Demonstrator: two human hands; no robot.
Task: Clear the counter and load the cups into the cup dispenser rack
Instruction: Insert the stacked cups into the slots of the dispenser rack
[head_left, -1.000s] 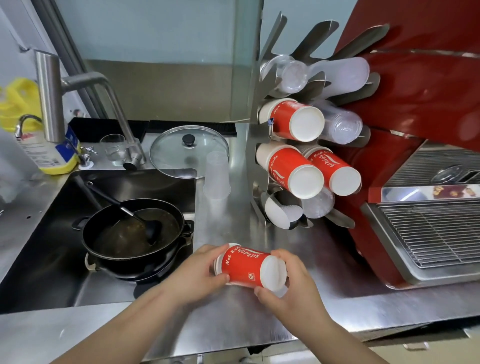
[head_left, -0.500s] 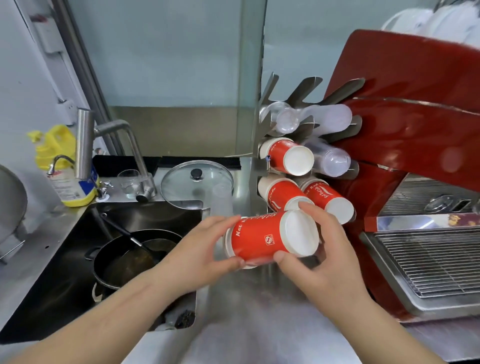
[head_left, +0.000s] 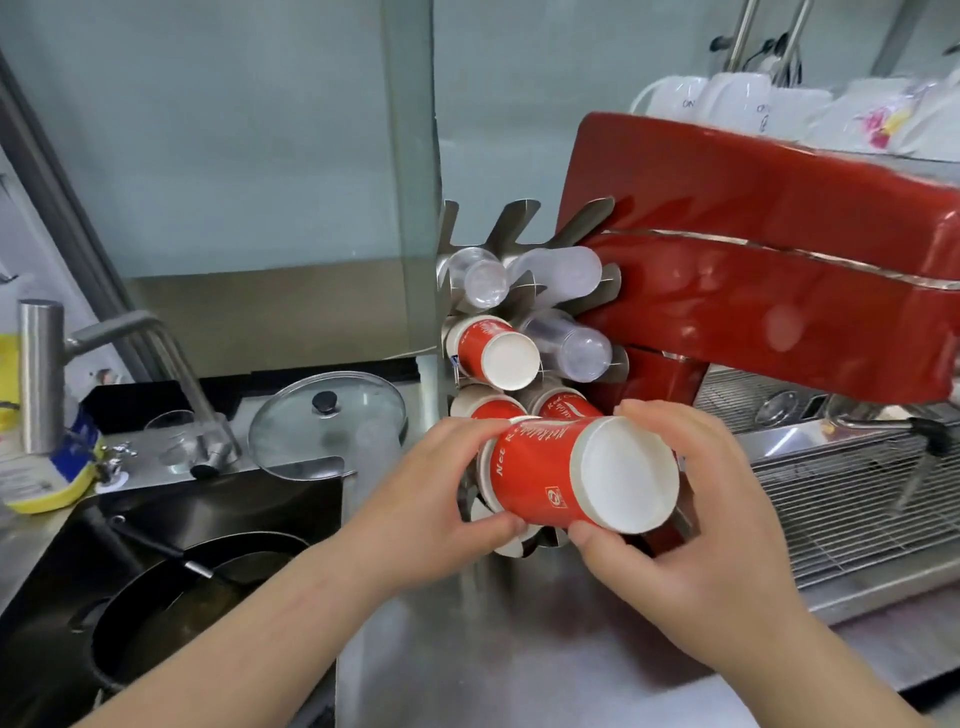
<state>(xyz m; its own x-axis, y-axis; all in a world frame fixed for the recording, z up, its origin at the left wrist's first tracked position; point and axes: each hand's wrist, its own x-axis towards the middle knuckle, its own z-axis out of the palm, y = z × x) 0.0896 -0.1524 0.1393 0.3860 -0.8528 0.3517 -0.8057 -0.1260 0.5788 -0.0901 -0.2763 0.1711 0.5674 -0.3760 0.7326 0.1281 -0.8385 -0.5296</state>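
A stack of red paper cups (head_left: 566, 473) lies on its side, white bottom toward me, right at the lower slots of the steel cup dispenser rack (head_left: 483, 228). My left hand (head_left: 441, 499) grips the stack's rim end and my right hand (head_left: 691, 514) grips its bottom end. The rack holds more red cup stacks (head_left: 493, 348) and clear plastic cup stacks (head_left: 571, 343) in its upper slots. A clear plastic cup (head_left: 376, 457) stands upside down on the steel counter (head_left: 519, 649) left of the rack.
A red espresso machine (head_left: 769, 291) with a drip grate (head_left: 841, 499) stands right of the rack, white mugs (head_left: 737, 98) on top. Left are a sink with a black pan (head_left: 187, 587), a tap (head_left: 119, 338), a glass lid (head_left: 327, 421) and a yellow bottle (head_left: 36, 467).
Both hands have lifted the red cup stack off the counter and carried it up and back to the rack's lower slots. My view has tilted up and closer.
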